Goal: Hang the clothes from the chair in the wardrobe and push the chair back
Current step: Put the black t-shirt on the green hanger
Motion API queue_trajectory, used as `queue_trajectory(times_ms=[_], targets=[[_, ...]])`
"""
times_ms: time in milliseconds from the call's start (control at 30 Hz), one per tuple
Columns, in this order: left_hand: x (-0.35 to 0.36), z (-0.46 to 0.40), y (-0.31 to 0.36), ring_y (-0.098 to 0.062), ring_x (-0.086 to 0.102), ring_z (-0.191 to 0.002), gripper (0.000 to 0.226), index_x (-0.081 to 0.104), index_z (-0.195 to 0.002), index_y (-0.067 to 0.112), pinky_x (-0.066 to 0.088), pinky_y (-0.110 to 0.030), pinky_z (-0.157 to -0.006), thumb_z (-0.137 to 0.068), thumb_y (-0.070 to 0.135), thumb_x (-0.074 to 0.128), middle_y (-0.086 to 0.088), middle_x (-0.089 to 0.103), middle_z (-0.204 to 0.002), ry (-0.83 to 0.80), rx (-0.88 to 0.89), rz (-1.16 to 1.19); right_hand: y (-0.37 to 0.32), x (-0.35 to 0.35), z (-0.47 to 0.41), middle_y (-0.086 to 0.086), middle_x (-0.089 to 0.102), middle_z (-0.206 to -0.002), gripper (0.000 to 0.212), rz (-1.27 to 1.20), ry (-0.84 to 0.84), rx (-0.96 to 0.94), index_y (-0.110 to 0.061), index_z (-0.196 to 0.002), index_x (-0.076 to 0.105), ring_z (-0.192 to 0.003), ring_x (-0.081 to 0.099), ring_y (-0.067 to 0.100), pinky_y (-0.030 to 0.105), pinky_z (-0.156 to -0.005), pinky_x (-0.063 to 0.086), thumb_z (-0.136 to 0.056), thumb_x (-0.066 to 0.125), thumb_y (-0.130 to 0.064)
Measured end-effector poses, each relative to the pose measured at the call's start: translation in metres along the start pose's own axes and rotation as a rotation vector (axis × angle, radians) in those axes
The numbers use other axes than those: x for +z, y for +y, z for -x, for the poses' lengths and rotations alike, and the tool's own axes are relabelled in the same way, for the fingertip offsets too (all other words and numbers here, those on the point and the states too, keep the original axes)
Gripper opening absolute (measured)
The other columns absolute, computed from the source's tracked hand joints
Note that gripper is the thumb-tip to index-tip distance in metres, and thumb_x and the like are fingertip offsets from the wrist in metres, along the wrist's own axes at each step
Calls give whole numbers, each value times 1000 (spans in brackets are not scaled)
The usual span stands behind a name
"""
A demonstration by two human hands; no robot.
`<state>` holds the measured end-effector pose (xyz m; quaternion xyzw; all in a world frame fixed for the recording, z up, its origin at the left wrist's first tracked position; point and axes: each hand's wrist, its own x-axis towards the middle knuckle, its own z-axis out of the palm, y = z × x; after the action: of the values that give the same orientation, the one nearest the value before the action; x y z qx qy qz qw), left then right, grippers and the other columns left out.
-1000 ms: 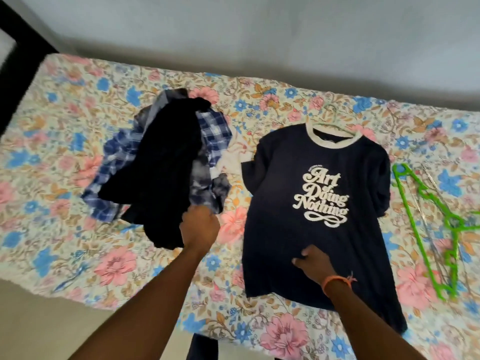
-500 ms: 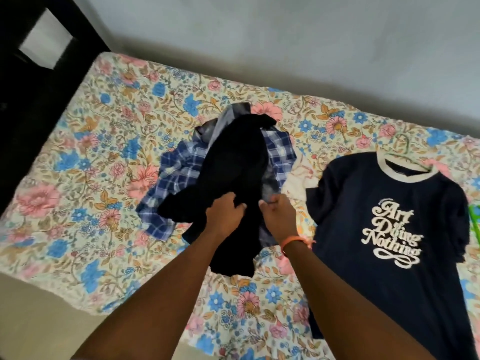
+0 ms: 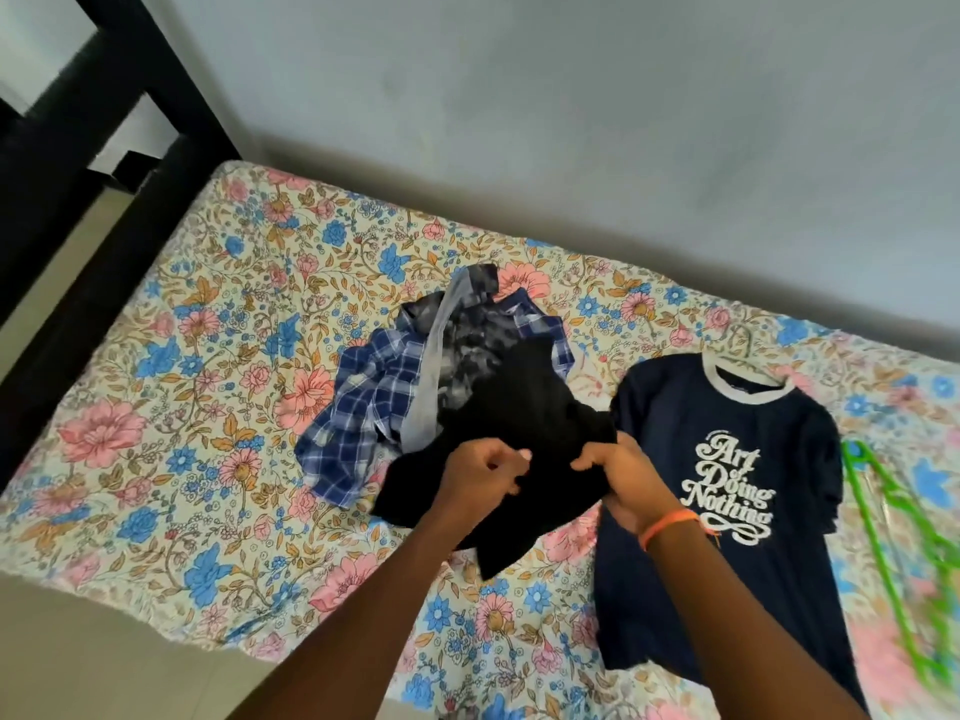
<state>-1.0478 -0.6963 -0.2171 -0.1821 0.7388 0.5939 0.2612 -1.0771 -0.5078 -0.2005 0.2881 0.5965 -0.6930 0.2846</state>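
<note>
A pile of clothes lies on the floral bedsheet [image 3: 171, 439]. Its top piece is a black garment [image 3: 524, 407]. My left hand [image 3: 480, 478] grips the near edge of that black garment, and my right hand [image 3: 621, 475] grips the same edge a little to the right. Under it are a blue checked shirt [image 3: 363, 407] and a grey mottled garment [image 3: 467, 345]. To the right a navy T-shirt [image 3: 727, 563] with white lettering lies flat on a hanger, whose hook [image 3: 740, 337] shows above the collar.
Green plastic hangers [image 3: 893, 553] lie at the bed's right edge. A dark bed frame [image 3: 104, 148] stands at the upper left. A grey wall [image 3: 571, 122] runs behind the bed. Pale floor [image 3: 78, 657] shows at the lower left.
My right hand left the navy T-shirt and came over to the black garment beside my left hand. Both hands have pulled that garment toward me and right, uncovering the grey mottled one.
</note>
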Motion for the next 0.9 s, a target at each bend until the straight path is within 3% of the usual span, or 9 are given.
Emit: queue_trajectory(times_ms=[100,233,300,433,467,500,533,667,900], targets=[[-9,6,10,-7,62,-90,35,63,-101,26,52,-21,-80,-77,48,77,8,65,-102,254,175,-154,-16,-31,35,14,61,-73,39,-138,52,19,3,-82,62,-65,63,25,26,-55,52,-44,50,3],[16,21,33,-20,64,-110,98,55,-133,20,53,-34,-95,-54,72,80,-2,62,-128,-149,-166,96,-41,-68,90,6,52,-52,18,-325,62,17,-7,-53,55,-47,55,21,22,-46,45,-35,57,-3],[50,42,49,-26,66,-112,83,61,-132,8,53,-31,-96,-75,68,68,-12,69,-121,-440,-324,375,-51,-85,115,11,62,-62,40,-359,47,-4,-1,-66,65,-60,62,27,29,-62,52,-27,66,-9],[120,83,86,-38,57,-120,81,64,-118,-9,38,-38,-111,-76,60,73,-29,62,-116,-527,-502,562,-67,-133,160,19,69,-81,64,-485,64,-131,1,-82,73,-81,65,36,40,-85,53,-20,79,-16],[136,88,93,-41,59,-114,80,63,-115,-12,44,-39,-105,-74,55,78,-24,11,-136,-522,-484,554,-68,-150,172,21,69,-85,69,-517,77,-150,2,-85,73,-84,65,37,41,-88,52,-19,81,-16],[149,92,100,-37,65,-104,68,67,-111,-7,51,-35,-93,-76,51,78,10,55,-64,-509,-452,536,-69,-167,184,22,70,-88,72,-530,73,-171,3,-89,73,-86,66,37,42,-90,52,-20,82,-17],[163,94,106,-28,69,-99,55,69,-113,1,54,-32,-82,-81,45,74,-18,72,-109,-484,-423,528,-69,-184,196,23,70,-90,72,-525,74,-166,3,-91,73,-87,67,37,41,-90,52,-22,82,-17],[200,112,145,-24,70,-103,39,68,-118,5,56,-34,-85,-100,35,53,-13,71,-116,-416,-307,499,-56,-257,238,19,72,-85,36,-447,165,-135,-1,-88,76,-76,69,32,38,-82,51,-56,66,-15],[309,182,186,-27,68,-106,30,68,-105,7,52,-43,-98,-102,32,52,-13,73,-111,-418,-43,252,-19,-333,273,5,60,-116,44,348,505,-114,-8,-121,58,-101,61,25,37,-82,49,-88,71,-33]])
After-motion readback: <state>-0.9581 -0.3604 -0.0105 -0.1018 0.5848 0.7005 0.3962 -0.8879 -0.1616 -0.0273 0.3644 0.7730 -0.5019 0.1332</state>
